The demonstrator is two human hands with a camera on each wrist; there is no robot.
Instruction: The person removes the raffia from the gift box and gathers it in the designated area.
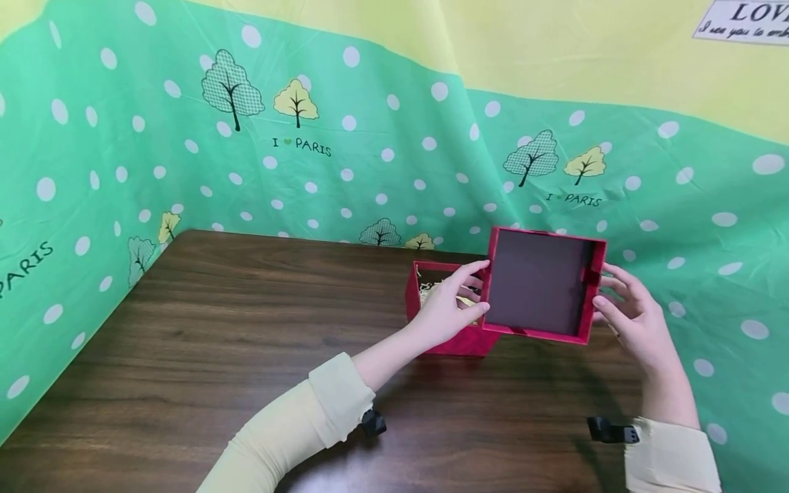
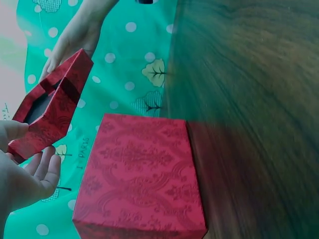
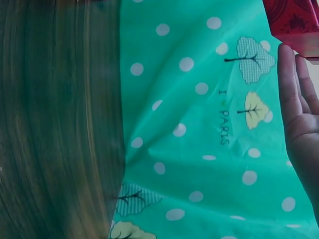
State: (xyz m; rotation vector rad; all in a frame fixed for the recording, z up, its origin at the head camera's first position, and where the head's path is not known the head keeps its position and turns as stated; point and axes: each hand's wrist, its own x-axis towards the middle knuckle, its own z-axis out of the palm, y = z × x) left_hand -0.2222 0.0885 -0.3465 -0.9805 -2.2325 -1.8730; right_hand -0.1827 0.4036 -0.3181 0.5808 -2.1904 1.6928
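Both hands hold a red box lid [image 1: 542, 284] up in the air, its dark inner face turned toward the head camera. At its left edge, my left hand [image 1: 446, 305] pinches the rim between thumb and fingers. My right hand [image 1: 637, 322] holds the opposite edge, thumb in front and fingers behind. Below and left of the lid stands the red patterned box [image 2: 142, 169], uncovered on the table. Pale shredded filling [image 1: 427, 291] and a bit of something yellow show inside it, partly hidden behind the left hand.
The dark wooden table [image 1: 246, 356] runs under the box and both arms. Green dotted cloth [image 1: 382, 164] with printed trees hangs along its back and sides. A black strap [image 1: 610, 430] sits at the right cuff, another [image 1: 372, 421] at the left.
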